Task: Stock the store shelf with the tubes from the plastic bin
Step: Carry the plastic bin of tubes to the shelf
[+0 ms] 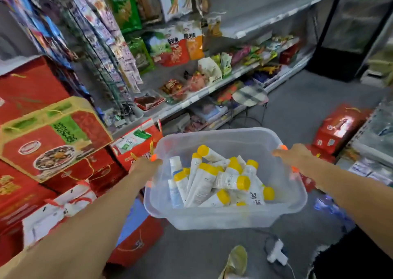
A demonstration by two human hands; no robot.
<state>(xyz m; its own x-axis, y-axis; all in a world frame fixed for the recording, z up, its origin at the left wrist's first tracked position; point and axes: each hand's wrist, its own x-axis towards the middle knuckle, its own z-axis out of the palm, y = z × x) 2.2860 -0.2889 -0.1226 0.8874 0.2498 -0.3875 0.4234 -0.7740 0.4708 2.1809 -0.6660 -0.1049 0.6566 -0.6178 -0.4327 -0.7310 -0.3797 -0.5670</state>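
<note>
I have the clear, rounded-corner plastic bin [223,219] up off the grey floor [191,255], held between both hands. My left hand [144,168] grips the bin's left rim with its fingers curled over the edge. My right hand [297,155] clamps the right rim, fingers lying along the lip. Orange marks show at the fingertips on both sides.

The bin's walls are smooth and cloudy-translucent, and I can see straight through them. Inside, a loose heap of soft white squeeze tubes [202,185] with round yellow screw caps lies criss-crossed against the bottom, some propped on end and some flat. One slimmer white tube with pale blue print leans at the left of the pile.

Beyond the bin's far rim runs the white metal store shelf [191,100], its tiers carrying glossy, crinkled snack bags [176,47] in green, red and orange. Left of the bin stand stacked red cardboard gift boxes [53,138], one with a yellow border and a printed bowl of food. Below the bin's near wall, a white plastic plug [276,252] with a dark cord lies on the floor, just beside a pale yellowish shoe [237,259].
</note>
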